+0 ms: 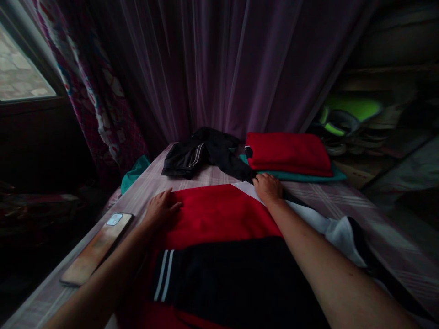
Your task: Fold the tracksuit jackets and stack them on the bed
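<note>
A red, black and white garment (219, 214) lies spread on the checked bed surface (343, 201) in front of me. My left hand (160, 209) rests flat on its red left edge, fingers apart. At the garment's far right corner, where red meets white, my right hand (268, 187) presses down with the fingers curled; whether it pinches the cloth I cannot tell. A white sleeve with black trim (343, 235) trails off to the right under my right forearm.
A phone (98, 246) lies face down at the bed's left edge. Farther back sit a crumpled black garment (202, 153) and a folded red garment (288, 153) on a teal one (308, 176). Purple curtains (226, 64) hang behind; a window (20, 68) is at left.
</note>
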Motion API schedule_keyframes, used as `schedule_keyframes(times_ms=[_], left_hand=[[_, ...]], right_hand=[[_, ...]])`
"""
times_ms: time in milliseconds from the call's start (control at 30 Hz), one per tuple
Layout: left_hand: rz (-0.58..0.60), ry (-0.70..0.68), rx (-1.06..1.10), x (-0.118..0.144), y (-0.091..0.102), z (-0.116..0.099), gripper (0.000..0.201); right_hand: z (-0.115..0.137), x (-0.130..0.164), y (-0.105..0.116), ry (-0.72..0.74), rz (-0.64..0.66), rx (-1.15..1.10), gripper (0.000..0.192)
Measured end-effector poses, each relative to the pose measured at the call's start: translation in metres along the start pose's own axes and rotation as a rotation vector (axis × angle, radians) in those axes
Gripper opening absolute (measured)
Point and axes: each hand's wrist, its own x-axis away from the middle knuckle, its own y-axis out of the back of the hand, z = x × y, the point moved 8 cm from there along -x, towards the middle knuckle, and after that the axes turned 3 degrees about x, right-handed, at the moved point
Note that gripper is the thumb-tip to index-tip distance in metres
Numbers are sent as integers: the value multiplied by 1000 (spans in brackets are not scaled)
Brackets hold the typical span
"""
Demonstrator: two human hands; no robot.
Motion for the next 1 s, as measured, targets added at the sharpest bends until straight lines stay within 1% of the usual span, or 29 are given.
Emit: schedule_keyframes(times_ms=[100, 233, 300, 400, 500, 567, 600, 667, 733, 767, 833, 867, 933, 1000], left_hand=[[107, 7, -29, -9, 8, 1, 81], [244, -36, -30, -25, 17, 0, 62], [286, -59, -60, -31, 18, -1, 51], [292, -92, -113, -36, 18, -2, 37], [262, -120, -109, -38, 19, -4, 32], [245, -150, -91, -38, 23, -5, 30], [237, -173, -76, -38, 26, -7, 29], [216, -234, -33, -34, 35, -13, 28], [171, -321, 1, -25, 49, -22, 29], [148, -368, 5, -17, 56, -26, 30], [112, -448, -14, 4, 66, -32, 32], [99, -472, -28, 17, 70, -32, 34], [95, -494, -56, 42, 71, -30, 38], [121, -515, -80, 65, 64, -26, 40]], right_hand=[[-1, 2, 3, 27, 28, -46, 33], [-5, -1, 19, 24, 28, -127, 34], [-3, -5, 25, 31, 14, -152, 36], [9, -13, 24, 89, 55, -126, 38], [14, -22, 23, 92, 109, -121, 31], [9, -25, 32, 53, 96, -150, 32], [5, -25, 41, 42, 75, -163, 32], [1, -20, 62, 65, 23, -183, 31], [-1, -3, 86, 131, -38, -208, 29], [-1, 10, 98, 175, -70, -226, 28], [0, 45, 117, 270, -124, -270, 25], [1, 67, 123, 322, -137, -294, 24], [6, 114, 123, 437, -116, -334, 20], [13, 159, 112, 556, -46, -340, 16]])
